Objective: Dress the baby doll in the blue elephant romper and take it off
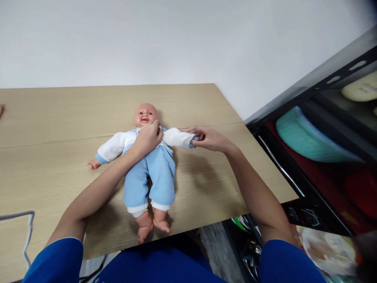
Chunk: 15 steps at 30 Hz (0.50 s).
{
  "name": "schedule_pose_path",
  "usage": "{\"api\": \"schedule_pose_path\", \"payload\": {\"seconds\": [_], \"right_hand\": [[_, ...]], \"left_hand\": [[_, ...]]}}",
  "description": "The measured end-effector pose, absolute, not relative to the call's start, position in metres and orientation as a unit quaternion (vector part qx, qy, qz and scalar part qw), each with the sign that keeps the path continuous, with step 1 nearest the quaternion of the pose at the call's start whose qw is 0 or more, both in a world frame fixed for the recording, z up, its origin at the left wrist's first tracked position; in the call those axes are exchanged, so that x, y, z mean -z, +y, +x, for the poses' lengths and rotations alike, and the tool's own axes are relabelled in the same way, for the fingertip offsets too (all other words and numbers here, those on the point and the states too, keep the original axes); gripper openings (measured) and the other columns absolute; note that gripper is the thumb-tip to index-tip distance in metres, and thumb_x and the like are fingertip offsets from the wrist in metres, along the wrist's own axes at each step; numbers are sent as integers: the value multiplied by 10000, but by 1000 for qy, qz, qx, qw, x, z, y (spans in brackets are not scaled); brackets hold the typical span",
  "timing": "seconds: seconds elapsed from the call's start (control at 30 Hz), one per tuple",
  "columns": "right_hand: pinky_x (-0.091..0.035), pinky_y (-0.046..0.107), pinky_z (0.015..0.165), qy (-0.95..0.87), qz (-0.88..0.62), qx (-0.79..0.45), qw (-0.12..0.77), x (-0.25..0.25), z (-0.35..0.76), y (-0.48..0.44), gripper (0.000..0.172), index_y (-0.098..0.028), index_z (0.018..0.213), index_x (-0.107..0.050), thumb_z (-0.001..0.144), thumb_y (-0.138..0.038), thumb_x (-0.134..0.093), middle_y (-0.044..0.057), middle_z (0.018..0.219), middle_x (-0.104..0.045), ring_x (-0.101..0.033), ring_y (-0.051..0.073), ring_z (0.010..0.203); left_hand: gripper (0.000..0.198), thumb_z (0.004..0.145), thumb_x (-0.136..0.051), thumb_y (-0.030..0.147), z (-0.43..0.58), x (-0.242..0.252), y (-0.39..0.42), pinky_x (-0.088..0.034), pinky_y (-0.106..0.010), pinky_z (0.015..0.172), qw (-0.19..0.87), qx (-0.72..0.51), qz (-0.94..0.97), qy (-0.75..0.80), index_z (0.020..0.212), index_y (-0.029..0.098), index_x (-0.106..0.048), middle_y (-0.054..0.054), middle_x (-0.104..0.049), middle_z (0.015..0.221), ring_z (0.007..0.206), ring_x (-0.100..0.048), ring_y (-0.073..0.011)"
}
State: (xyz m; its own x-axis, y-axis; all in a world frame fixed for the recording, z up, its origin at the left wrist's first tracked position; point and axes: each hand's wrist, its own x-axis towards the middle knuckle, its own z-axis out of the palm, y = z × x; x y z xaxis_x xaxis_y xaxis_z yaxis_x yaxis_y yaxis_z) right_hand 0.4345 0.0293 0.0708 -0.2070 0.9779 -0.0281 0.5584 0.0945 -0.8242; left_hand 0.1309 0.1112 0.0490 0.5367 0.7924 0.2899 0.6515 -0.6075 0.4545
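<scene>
1. One doll, lying on its back on the counter, directly in front of the person. Long axis runs away from the person: head towards the wall, bare feet close to the near edge.
2. Key relation: the white sleeve on the person's right extends sideways from the trunk, roughly square to the long axis, and ends at the right grip. The doll's body therefore lies to the left of that grip. Right grip is nearer the sleeve end; left grip is nearer the neck and shoulder.
3. Right grip: thumb and fingers curled, only a narrow gap between them, around the blue cuff; appears to have hold of it. Doll's hand on this side not visible.
4. Left grip: fingers bent inward on the upper chest, just below the chin. Cannot tell whether fabric is pinched or the hand merely rests there.
5. Count: doll, 1; sleeves, 2; trouser legs, 2; feet, 2; doll's hand visible, 1; person's hands, 2.
6. Surroundings: grey cord-like item, 1, at left; dark rack, 1, at right, holding 1 turquoise bowl-shaped item.
</scene>
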Motion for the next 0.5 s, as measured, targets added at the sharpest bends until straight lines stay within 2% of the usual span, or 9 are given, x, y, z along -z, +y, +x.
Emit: {"api": "schedule_pose_path", "payload": {"seconds": [0.1,0.2,0.27,0.33,0.4,0.5], "right_hand": [[-634,360,741,-692,-564,-353,281,-66,441,30,478,-252,1275,-873,799,-280,-838,60,1225,-898,-769,232,825],[-658,388,770,-685,-548,-370,305,-56,436,24,470,-249,1328,-844,877,-381,-851,105,1371,-859,-798,262,918],[-673,396,760,-678,-546,-376,316,-49,428,17,573,-250,1393,-806,879,-487,-901,140,1484,-808,-812,276,971],[-678,396,751,-679,-552,-364,319,-42,421,9,712,-253,1430,-775,818,-558,-972,157,1511,-787,-817,282,988],[-673,395,759,-686,-564,-331,319,-37,421,2,699,-250,1380,-792,794,-574,-994,143,1401,-831,-812,281,967],[-653,398,758,-688,-584,-293,317,-33,435,-2,494,-240,1214,-841,875,-590,-917,93,1120,-878,-793,274,875]], "left_hand": [[46,1053,-601,242,130,-51,110,-563,-460,891,134,-227,866,425,1015,221,-618,-196,-766,1140,1034,-728,-353],[142,1079,-654,336,130,-51,109,-553,-460,870,134,-228,867,422,1007,226,-599,-198,-768,1118,1028,-725,-365],[148,1092,-659,349,130,-51,108,-547,-447,857,132,-225,867,425,1035,226,-600,-189,-777,1099,1026,-734,-362],[118,1106,-640,331,130,-51,107,-543,-429,847,120,-217,863,439,1086,221,-607,-178,-789,1092,1028,-748,-351],[107,1123,-618,315,131,-52,106,-540,-419,851,102,-204,860,457,1136,210,-611,-179,-802,1115,1049,-761,-345],[120,1143,-588,298,133,-52,104,-534,-418,854,80,-187,856,474,1190,191,-613,-188,-814,1138,1073,-771,-349]]}}
